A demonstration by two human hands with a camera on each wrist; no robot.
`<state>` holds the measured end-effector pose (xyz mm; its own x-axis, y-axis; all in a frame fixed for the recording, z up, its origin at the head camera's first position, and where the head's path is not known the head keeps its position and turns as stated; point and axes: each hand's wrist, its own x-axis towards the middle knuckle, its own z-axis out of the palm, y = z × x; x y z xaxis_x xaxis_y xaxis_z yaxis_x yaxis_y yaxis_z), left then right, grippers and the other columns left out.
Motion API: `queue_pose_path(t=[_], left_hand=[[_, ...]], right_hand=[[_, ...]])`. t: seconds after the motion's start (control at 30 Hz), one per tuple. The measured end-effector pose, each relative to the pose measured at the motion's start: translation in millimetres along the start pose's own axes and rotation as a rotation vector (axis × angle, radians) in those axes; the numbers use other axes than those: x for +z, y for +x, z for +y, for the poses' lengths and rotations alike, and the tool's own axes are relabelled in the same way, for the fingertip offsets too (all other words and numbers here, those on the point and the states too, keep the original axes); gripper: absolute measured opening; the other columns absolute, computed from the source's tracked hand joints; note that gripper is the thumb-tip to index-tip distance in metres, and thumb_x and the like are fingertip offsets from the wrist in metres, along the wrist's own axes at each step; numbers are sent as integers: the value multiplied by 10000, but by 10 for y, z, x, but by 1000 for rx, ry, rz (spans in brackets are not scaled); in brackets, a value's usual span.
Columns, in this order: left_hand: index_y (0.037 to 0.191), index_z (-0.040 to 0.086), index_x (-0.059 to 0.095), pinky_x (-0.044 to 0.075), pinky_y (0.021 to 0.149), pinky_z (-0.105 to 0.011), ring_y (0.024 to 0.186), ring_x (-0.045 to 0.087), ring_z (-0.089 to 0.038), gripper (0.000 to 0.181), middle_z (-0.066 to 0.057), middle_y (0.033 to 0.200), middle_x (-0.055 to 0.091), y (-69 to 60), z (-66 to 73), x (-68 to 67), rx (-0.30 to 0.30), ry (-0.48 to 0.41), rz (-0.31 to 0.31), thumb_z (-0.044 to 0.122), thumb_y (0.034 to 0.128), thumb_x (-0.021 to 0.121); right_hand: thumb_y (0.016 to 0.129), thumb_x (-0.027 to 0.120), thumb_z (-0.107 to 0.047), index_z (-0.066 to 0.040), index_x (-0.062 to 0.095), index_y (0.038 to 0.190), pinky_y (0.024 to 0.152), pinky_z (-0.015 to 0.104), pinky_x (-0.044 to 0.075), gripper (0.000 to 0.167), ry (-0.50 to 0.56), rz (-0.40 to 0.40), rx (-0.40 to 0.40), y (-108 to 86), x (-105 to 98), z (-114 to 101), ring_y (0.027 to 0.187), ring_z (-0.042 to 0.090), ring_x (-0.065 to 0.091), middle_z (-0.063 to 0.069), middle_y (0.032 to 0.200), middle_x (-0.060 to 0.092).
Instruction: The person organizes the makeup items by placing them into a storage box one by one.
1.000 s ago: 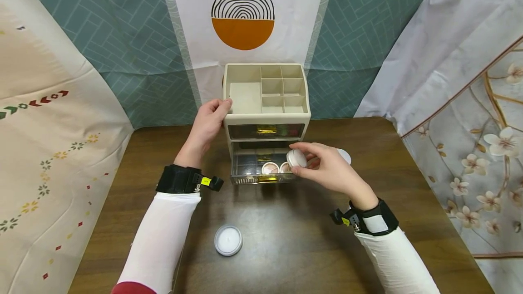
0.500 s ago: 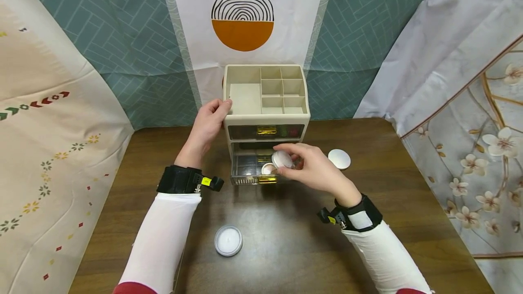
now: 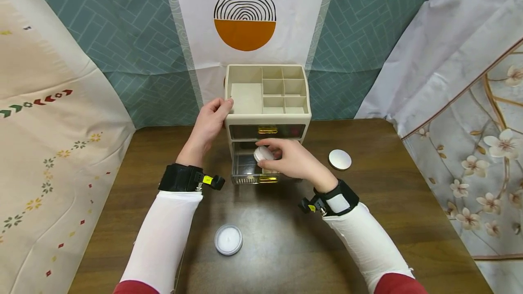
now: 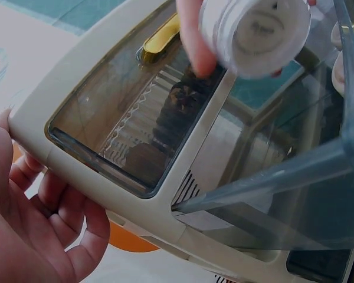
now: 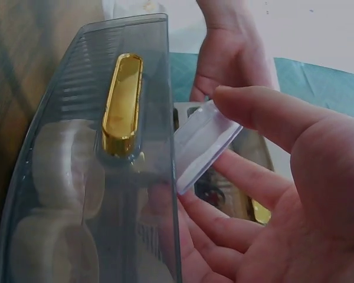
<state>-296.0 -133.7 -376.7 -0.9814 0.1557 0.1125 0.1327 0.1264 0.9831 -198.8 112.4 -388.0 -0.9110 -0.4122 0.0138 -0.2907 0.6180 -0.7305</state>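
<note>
The left hand [image 3: 207, 124] grips the upper left edge of the cream organizer [image 3: 267, 119], its thumb at the top rim. Below, a clear drawer [image 3: 245, 179] with a gold handle [image 5: 123, 100] is pulled out. Over that drawer the right hand [image 3: 295, 160] pinches a round white jar [image 3: 263, 154] between thumb and fingers. The left wrist view shows the same jar [image 4: 256, 35] tilted in front of the organizer. Through the drawer front in the right wrist view, round containers [image 5: 56, 250] stand side by side.
A round white-topped container [image 3: 228, 240] sits on the brown table [image 3: 269, 262] at the front. A white disc [image 3: 340, 159] lies right of the organizer. The organizer's top has several open compartments [image 3: 283, 87]. Curtains [image 3: 147, 49] hang behind.
The right hand has moved left over the pulled-out drawer with the jar in its fingers, uncovering the white disc on the right. The left hand keeps its grip on the organizer.
</note>
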Motion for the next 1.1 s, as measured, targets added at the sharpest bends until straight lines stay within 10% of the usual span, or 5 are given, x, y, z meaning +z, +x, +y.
queue_pose_path(t=[0.4,1.1], left_hand=[[873,109,545,400,754,-354,860,495,-254,438,-56,891,485,20,-18,-31,-11,15,-27,492,1070,624],[891,126,560,444,792,-346,968,526,-235,405,-71,996,520,21,5,-40,-17,27,-49,478,1084,608]], right_hand=[[928,838,-215,-164,692,1415,799,328,517,511,-179,-160,-45,273,121,-26,888,157,630,-9,1080,710],[916,862,-302,-173,733,1368,826,327,518,487,-246,-172,-35,380,218,-74,917,149,639,-36,1092,739]])
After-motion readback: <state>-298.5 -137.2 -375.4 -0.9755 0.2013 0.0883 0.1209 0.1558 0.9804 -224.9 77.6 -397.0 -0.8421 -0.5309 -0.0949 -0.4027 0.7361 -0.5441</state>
